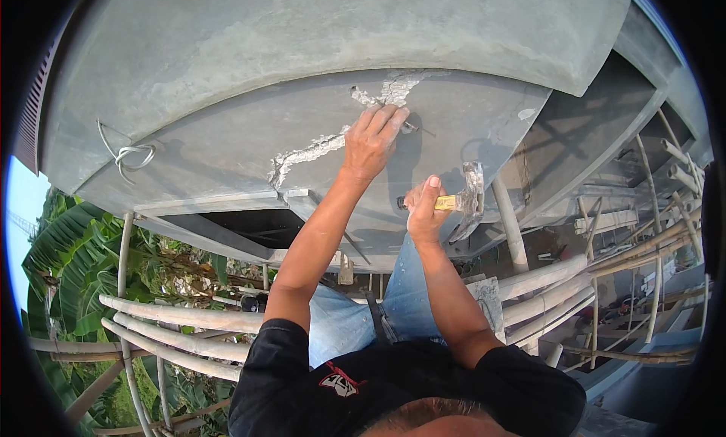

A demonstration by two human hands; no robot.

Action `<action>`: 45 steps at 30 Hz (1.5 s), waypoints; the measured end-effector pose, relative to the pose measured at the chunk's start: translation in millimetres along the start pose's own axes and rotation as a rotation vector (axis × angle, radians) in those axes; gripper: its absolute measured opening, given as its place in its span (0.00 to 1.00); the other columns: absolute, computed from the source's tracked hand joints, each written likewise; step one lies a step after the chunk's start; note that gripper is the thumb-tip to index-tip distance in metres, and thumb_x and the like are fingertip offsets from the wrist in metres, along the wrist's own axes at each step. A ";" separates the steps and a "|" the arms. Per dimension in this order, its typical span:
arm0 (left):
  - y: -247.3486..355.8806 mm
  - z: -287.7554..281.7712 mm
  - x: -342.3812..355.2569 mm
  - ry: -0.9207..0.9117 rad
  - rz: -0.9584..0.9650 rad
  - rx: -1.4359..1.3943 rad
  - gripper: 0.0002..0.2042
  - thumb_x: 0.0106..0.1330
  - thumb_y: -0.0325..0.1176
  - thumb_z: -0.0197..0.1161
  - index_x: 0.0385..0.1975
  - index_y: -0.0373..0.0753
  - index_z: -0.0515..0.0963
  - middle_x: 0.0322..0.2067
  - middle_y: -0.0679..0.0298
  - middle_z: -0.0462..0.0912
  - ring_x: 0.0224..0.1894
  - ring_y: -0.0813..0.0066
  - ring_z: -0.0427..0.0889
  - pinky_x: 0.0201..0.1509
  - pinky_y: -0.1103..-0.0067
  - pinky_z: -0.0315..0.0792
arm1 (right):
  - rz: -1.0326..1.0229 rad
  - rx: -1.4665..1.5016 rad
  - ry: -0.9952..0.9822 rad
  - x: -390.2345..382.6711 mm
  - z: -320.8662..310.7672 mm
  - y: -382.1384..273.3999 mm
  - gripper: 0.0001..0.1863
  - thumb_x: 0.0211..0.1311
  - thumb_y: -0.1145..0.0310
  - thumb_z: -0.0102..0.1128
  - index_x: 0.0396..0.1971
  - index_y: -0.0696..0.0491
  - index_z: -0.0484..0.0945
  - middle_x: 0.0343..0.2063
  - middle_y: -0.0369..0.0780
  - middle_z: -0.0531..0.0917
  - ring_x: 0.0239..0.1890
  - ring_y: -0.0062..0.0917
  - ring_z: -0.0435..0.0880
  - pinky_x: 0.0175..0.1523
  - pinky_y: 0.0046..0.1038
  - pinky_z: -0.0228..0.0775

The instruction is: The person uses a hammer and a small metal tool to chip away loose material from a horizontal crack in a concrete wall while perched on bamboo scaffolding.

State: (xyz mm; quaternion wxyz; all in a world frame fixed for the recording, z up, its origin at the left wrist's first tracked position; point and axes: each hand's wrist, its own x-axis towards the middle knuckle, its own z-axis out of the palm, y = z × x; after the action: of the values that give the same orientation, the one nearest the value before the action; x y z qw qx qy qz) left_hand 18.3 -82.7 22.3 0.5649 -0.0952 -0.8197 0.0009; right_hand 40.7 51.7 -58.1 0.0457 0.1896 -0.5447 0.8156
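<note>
My left hand (370, 142) is closed against the grey cement wall (227, 127), on a chisel (411, 125) of which only a short dark end shows past the fingers. Under and beside that hand runs a rough chipped groove (310, 151), pale where the plaster is broken. It climbs from the lower left to the wall's upper edge. Lower and to the right, my right hand (427, 206) grips a hammer (470, 201) by its yellow and black handle, thumb along the top. The hammer's metal head is apart from the wall and the chisel.
A loop of pale cable (128, 155) sticks out of the wall at left. Below it is a dark rectangular opening (257, 229). Bamboo scaffold poles (181, 316) stand on both sides. Banana leaves (68, 248) grow at left. A concrete ledge (340, 28) overhangs the wall.
</note>
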 end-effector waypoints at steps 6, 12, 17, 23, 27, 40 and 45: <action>-8.0 -1.1 -4.1 0.052 0.011 -0.034 0.20 0.46 0.21 0.64 0.43 0.44 0.80 0.40 0.68 0.81 0.40 0.66 0.82 0.35 0.75 0.78 | 0.033 -0.003 -0.023 -5.6 6.2 -1.2 0.23 0.72 0.57 0.50 0.16 0.48 0.59 0.10 0.27 0.57 0.11 0.13 0.57 0.18 0.22 0.52; -6.2 -3.6 -0.7 0.017 0.018 -0.075 0.20 0.46 0.20 0.64 0.43 0.44 0.79 0.39 0.67 0.82 0.40 0.66 0.83 0.36 0.74 0.79 | 0.227 0.150 0.002 -3.1 16.0 -17.9 0.24 0.71 0.56 0.51 0.15 0.46 0.58 0.09 0.28 0.58 0.10 0.14 0.57 0.18 0.23 0.54; -8.6 -5.3 3.6 0.000 0.003 -0.067 0.19 0.46 0.20 0.64 0.41 0.43 0.79 0.38 0.68 0.82 0.39 0.67 0.83 0.35 0.74 0.79 | 0.192 0.199 0.049 -3.6 15.3 -12.8 0.23 0.70 0.56 0.52 0.16 0.46 0.59 0.08 0.28 0.58 0.09 0.15 0.57 0.16 0.24 0.55; -7.8 -8.1 11.7 -0.011 -0.001 -0.063 0.19 0.47 0.20 0.63 0.41 0.43 0.79 0.37 0.68 0.81 0.38 0.67 0.82 0.36 0.75 0.79 | 0.240 0.349 0.041 0.2 19.7 -12.0 0.22 0.69 0.56 0.54 0.16 0.46 0.60 0.09 0.28 0.58 0.09 0.15 0.57 0.16 0.23 0.54; -7.1 -8.1 6.1 -0.041 -0.007 -0.036 0.18 0.47 0.20 0.63 0.41 0.43 0.79 0.38 0.68 0.82 0.39 0.67 0.82 0.38 0.75 0.78 | 0.386 0.213 -0.036 5.9 21.8 -16.1 0.22 0.69 0.59 0.54 0.15 0.48 0.63 0.08 0.29 0.62 0.08 0.15 0.60 0.14 0.22 0.54; -15.4 -16.8 -4.0 0.030 0.012 -0.080 0.19 0.47 0.19 0.64 0.42 0.42 0.79 0.40 0.66 0.83 0.43 0.64 0.82 0.42 0.73 0.79 | 0.364 0.242 -0.050 -5.0 1.1 -18.2 0.24 0.69 0.58 0.55 0.13 0.47 0.60 0.08 0.29 0.60 0.08 0.14 0.59 0.14 0.22 0.55; -17.4 -26.4 -13.9 0.209 -0.082 -0.212 0.18 0.50 0.13 0.65 0.41 0.37 0.80 0.42 0.57 0.84 0.42 0.58 0.85 0.43 0.72 0.80 | 0.339 0.171 -0.051 -17.1 -17.3 -13.6 0.25 0.69 0.58 0.55 0.12 0.47 0.60 0.08 0.28 0.60 0.08 0.14 0.60 0.15 0.22 0.55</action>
State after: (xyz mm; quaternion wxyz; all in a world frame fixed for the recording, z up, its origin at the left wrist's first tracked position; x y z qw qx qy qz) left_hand 44.9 -104.8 20.9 0.6334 -0.1202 -0.7552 -0.1186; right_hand 55.8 75.1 -58.2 -0.1225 0.1192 -0.4984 0.8500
